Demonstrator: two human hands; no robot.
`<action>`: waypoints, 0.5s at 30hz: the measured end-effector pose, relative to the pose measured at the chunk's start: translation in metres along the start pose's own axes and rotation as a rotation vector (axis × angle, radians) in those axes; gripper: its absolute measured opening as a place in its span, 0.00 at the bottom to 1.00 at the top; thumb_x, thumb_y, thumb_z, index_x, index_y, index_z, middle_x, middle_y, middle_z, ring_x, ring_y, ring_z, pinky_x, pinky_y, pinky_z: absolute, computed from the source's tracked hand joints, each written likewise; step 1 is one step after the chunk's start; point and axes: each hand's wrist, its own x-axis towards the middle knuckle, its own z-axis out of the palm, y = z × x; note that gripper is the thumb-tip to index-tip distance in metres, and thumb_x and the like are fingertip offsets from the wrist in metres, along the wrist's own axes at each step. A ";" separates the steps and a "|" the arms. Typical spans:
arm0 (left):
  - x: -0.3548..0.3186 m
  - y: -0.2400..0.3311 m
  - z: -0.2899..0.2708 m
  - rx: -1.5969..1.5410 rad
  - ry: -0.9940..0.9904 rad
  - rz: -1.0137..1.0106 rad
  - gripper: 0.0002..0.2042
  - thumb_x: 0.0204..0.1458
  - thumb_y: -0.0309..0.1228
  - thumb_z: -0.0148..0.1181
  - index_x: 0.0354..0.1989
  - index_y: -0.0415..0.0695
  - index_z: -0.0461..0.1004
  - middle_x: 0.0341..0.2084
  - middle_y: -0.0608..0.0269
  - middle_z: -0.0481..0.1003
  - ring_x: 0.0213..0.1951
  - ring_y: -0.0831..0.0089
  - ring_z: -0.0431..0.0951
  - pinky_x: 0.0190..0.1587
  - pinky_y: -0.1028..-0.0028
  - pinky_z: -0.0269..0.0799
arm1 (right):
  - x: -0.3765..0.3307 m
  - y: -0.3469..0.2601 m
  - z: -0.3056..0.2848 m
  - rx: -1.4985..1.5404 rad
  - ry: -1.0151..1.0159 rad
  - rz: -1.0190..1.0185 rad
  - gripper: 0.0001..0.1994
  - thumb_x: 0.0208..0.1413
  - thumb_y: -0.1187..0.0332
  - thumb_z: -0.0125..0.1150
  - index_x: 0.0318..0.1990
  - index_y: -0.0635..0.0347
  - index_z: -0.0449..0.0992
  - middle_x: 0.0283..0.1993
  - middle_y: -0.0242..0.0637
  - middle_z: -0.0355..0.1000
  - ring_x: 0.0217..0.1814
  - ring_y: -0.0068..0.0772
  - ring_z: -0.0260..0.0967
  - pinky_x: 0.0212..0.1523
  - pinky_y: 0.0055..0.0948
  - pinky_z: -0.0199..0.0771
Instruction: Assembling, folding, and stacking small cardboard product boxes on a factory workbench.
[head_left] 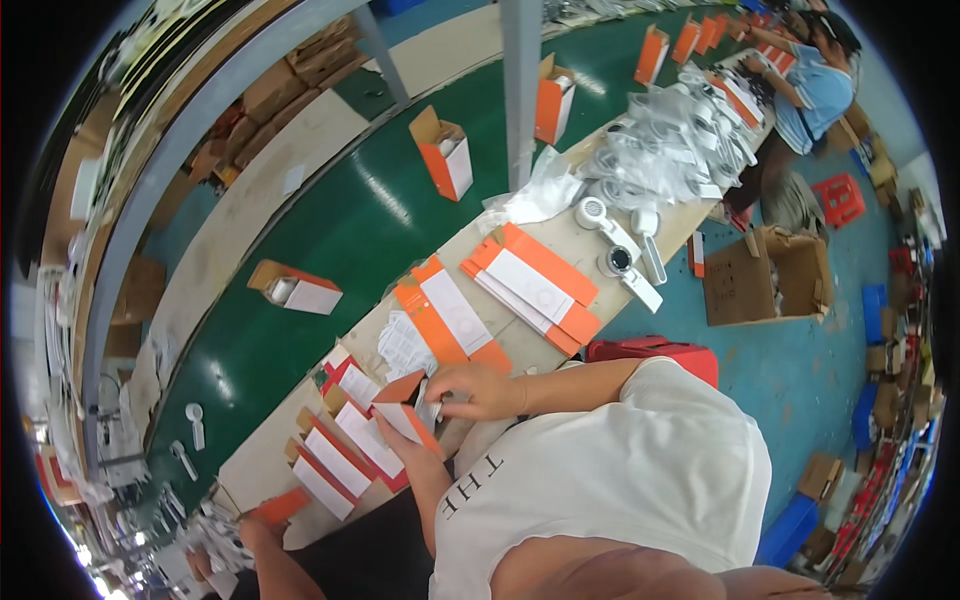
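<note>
My left hand (412, 440) is wrapped around a small orange-and-white carton (400, 408) from below, holding it tilted with its end open. At that opening my right hand (478, 391) has its fingers curled in a pinch. Something pale and shiny shows by the fingertips, too small to name. Just left of the held carton, several orange-and-white cartons (328, 468) stand in a row on the worktable. Beyond it lie a pile of white printed papers (404, 345) and flattened cartons (535, 287).
White handheld devices with round heads (620, 262) and a heap of plastic-bagged ones (660, 140) lie on the table. Open cartons ride a green belt (375, 215). A post (522, 90) rises beside it. Co-workers' hands (262, 532) are at lower left; another person (815, 90) works far right.
</note>
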 end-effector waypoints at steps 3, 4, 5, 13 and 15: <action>0.016 -0.016 0.009 0.255 -0.164 -0.014 0.24 0.60 0.45 0.26 0.50 0.40 0.62 0.45 0.59 0.67 0.48 0.65 0.66 0.53 0.69 0.60 | -0.003 -0.007 -0.020 -0.180 0.092 -0.271 0.11 0.42 0.77 0.58 0.36 0.58 0.74 0.39 0.35 0.69 0.44 0.37 0.65 0.42 0.31 0.67; 0.030 -0.024 -0.014 0.033 -0.094 -0.112 0.25 0.58 0.48 0.29 0.50 0.40 0.62 0.46 0.58 0.67 0.49 0.63 0.67 0.52 0.66 0.61 | -0.001 -0.003 -0.021 -0.282 0.025 -0.262 0.11 0.41 0.77 0.57 0.36 0.59 0.74 0.40 0.36 0.69 0.46 0.38 0.65 0.43 0.32 0.66; 0.040 -0.029 -0.028 -0.183 -0.034 -0.218 0.26 0.57 0.51 0.32 0.51 0.41 0.62 0.46 0.58 0.67 0.49 0.62 0.67 0.52 0.64 0.63 | 0.001 0.003 -0.026 -0.391 -0.027 -0.248 0.12 0.40 0.77 0.57 0.36 0.60 0.74 0.41 0.37 0.69 0.47 0.40 0.65 0.45 0.33 0.65; 0.033 -0.019 -0.030 -0.069 0.099 -0.194 0.23 0.55 0.48 0.40 0.50 0.44 0.62 0.46 0.57 0.68 0.48 0.60 0.69 0.49 0.60 0.66 | -0.010 -0.005 -0.043 -0.700 -0.400 -0.354 0.17 0.43 0.74 0.52 0.45 0.61 0.70 0.48 0.41 0.67 0.51 0.41 0.63 0.49 0.35 0.63; 0.033 -0.028 -0.028 -0.039 0.077 -0.218 0.22 0.56 0.47 0.39 0.51 0.44 0.62 0.47 0.57 0.68 0.48 0.59 0.69 0.50 0.60 0.66 | -0.025 0.035 -0.027 -0.682 -0.483 -0.125 0.16 0.44 0.73 0.51 0.44 0.60 0.70 0.48 0.41 0.67 0.50 0.41 0.64 0.49 0.35 0.64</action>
